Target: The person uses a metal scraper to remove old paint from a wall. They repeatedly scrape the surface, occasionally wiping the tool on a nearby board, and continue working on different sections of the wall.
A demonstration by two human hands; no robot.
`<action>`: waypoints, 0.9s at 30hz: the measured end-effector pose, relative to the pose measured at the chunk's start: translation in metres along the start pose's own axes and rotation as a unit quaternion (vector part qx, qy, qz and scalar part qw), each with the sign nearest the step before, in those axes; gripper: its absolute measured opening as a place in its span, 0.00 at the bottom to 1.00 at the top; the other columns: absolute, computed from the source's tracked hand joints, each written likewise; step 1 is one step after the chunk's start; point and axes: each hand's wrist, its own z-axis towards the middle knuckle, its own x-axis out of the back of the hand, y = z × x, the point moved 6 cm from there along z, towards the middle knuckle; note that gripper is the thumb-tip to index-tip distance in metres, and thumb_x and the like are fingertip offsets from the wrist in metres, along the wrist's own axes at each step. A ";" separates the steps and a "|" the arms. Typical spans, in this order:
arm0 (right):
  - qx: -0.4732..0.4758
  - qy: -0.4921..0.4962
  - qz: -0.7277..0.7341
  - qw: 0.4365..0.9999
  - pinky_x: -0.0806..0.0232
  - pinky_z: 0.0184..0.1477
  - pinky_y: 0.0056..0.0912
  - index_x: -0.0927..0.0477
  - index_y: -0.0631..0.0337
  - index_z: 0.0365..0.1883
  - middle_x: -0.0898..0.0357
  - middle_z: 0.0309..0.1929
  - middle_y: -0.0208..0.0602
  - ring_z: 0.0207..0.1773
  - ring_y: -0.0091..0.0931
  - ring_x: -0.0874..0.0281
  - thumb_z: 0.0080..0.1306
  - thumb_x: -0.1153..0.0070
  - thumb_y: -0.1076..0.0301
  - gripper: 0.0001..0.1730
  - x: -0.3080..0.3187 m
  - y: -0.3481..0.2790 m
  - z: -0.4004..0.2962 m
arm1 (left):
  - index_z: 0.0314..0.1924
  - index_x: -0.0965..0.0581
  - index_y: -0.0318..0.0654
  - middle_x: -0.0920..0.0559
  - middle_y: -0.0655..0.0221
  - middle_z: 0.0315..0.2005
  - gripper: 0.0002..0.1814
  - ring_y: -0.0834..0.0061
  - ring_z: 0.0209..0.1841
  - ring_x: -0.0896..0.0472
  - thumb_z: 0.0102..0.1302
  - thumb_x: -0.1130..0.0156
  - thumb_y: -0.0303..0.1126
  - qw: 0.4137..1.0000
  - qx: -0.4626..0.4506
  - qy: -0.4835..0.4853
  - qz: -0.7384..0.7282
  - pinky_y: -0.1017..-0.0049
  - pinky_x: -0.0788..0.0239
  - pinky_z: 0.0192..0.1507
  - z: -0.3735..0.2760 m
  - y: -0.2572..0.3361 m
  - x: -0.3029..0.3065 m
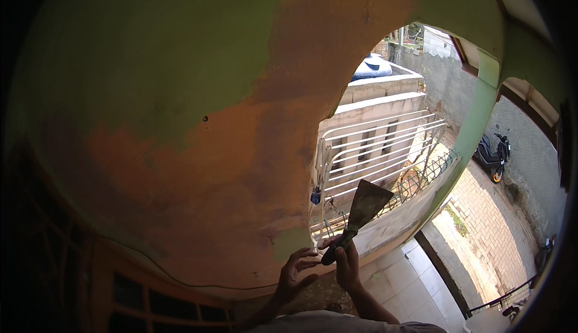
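Observation:
My right hand grips the dark handle of a paint scraper, whose wide flat blade points up and to the right. Close to the handle's lower end, my left hand has its fingers apart and holds nothing. Whether its fingertips touch the handle, I cannot tell. Before me rises a wall with green paint above and a patchy orange-brown area lower down and towards the opening. A small dark hole marks the wall.
Through the arched opening at right stands a white metal drying rack. A low wall and a green pillar edge the porch. Pale floor tiles lie below. A motor scooter is parked outside. A cable runs along the wall's lower part.

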 end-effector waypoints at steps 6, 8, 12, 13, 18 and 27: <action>-0.030 -0.036 0.114 0.992 0.24 0.56 0.34 0.30 0.67 0.58 0.21 0.61 0.46 0.54 0.31 0.14 0.82 0.49 0.57 0.20 -0.009 -0.023 0.028 | 0.75 0.39 0.37 0.22 0.51 0.62 0.46 0.59 0.63 0.20 0.62 0.21 0.31 0.996 -0.083 -0.008 0.013 0.58 0.29 0.67 0.045 0.057 -0.015; -0.008 -0.034 0.107 0.994 0.26 0.57 0.31 0.30 0.66 0.57 0.19 0.53 0.40 0.53 0.27 0.16 0.82 0.49 0.57 0.19 -0.011 -0.039 0.045 | 0.75 0.39 0.37 0.22 0.53 0.61 0.47 0.60 0.63 0.20 0.61 0.21 0.30 0.984 -0.137 -0.010 0.112 0.58 0.28 0.66 0.062 0.082 -0.019; 0.075 -0.050 0.033 0.995 0.26 0.50 0.30 0.30 0.64 0.53 0.22 0.42 0.34 0.43 0.23 0.20 0.83 0.53 0.55 0.18 -0.001 -0.091 0.104 | 0.74 0.35 0.38 0.17 0.54 0.58 0.49 0.61 0.59 0.15 0.56 0.17 0.34 0.913 -0.241 -0.033 0.328 0.59 0.23 0.63 0.114 0.144 -0.038; 0.097 -0.037 0.012 0.994 0.26 0.48 0.30 0.30 0.63 0.52 0.24 0.39 0.33 0.40 0.22 0.22 0.84 0.54 0.55 0.17 0.007 -0.116 0.125 | 0.71 0.31 0.39 0.15 0.57 0.56 0.46 0.62 0.60 0.15 0.55 0.17 0.35 0.860 -0.299 -0.047 0.410 0.60 0.24 0.63 0.128 0.182 -0.053; 0.069 -0.053 0.022 0.996 0.33 0.25 0.23 0.35 0.61 0.57 0.29 0.29 0.30 0.26 0.19 0.28 0.80 0.53 0.63 0.14 0.034 -0.219 0.202 | 0.57 0.18 0.38 0.16 0.55 0.55 0.23 0.57 0.62 0.18 0.60 0.30 0.30 0.632 -0.562 0.014 0.534 0.60 0.26 0.63 0.189 0.352 -0.075; 0.209 0.011 -0.233 0.950 0.31 0.25 0.31 0.38 0.61 0.78 0.21 0.31 0.39 0.25 0.20 0.23 0.76 0.40 0.62 0.37 0.008 -0.274 0.214 | 0.70 0.27 0.38 0.26 0.54 0.69 0.30 0.51 0.75 0.33 0.71 0.37 0.38 0.254 -0.679 0.012 0.688 0.56 0.44 0.77 0.278 0.541 -0.101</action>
